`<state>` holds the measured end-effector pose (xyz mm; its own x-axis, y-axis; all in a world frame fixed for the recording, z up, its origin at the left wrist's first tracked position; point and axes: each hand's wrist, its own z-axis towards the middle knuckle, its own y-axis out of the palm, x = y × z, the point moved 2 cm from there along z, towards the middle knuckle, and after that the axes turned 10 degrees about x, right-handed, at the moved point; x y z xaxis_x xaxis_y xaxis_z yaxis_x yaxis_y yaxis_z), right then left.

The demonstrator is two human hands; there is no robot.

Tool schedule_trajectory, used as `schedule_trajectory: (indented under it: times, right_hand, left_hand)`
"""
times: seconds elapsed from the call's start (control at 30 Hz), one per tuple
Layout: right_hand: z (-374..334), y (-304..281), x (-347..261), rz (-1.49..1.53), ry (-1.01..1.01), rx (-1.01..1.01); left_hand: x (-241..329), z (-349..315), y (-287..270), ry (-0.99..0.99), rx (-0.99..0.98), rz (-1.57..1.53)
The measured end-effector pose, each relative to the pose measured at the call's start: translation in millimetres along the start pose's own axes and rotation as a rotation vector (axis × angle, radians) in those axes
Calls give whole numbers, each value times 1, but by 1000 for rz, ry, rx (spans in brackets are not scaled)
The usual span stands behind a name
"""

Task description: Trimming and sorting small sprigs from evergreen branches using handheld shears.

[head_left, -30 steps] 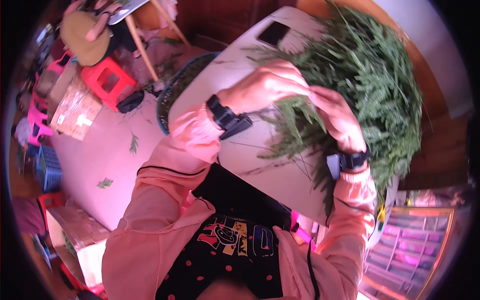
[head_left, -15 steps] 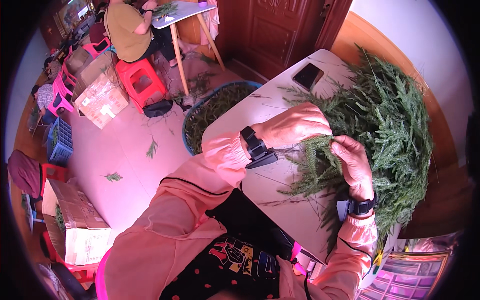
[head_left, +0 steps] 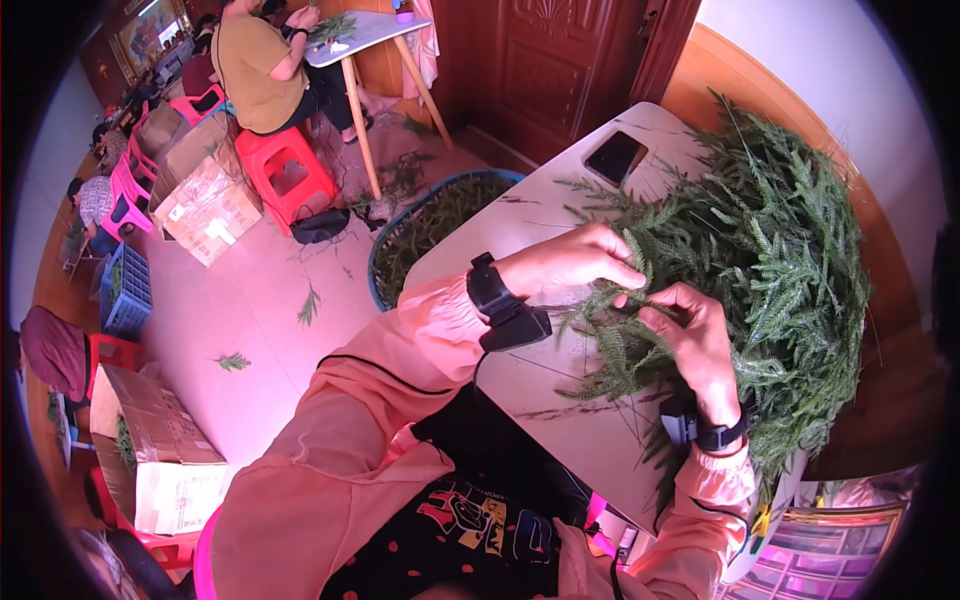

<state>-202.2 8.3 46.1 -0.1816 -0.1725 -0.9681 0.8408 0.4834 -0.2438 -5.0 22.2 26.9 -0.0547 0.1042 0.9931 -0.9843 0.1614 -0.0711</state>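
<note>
Both of my hands work close together over a white marbled table. A green artificial pine sprig is between them. My left hand is closed, its thumb and fingers pinching the upper part of the sprig. From the right, my right hand pinches the same sprig between thumb and forefinger, just below the left fingertips. A big heap of pine branches covers the right side of the table, beside and behind my right hand. The exact spot the fingertips grip is partly hidden by needles.
A black phone lies at the table's far end. Left of the table stands a blue-rimmed basket of greenery. Cardboard boxes, a red stool and a blue crate are on the floor. A seated person works farther off.
My left hand has turned, its thumb now showing, and shifted slightly left. My right hand has moved a little down and left, its fingers now pinching the sprig further left.
</note>
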Motion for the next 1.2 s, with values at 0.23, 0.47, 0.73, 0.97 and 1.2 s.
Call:
schedule_trajectory:
  times: [0.23,0.47,0.73,0.97,1.2]
  right_hand:
    - [-20,15,-26,-509,-440,191]
    - [-11,5,-17,-439,-260,229]
    - [-11,12,-18,-521,-580,254]
    - [-10,17,-12,-584,-608,302]
    - [6,-6,5,-158,-227,328]
  left_hand:
    - [1,-4,-7,-98,-143,-61]
    - [7,-6,2,124,-48,33]
    - [2,-5,5,44,-26,-88]
    - [-2,-2,6,-73,10,-187]
    - [3,-3,13,285,197,-24]
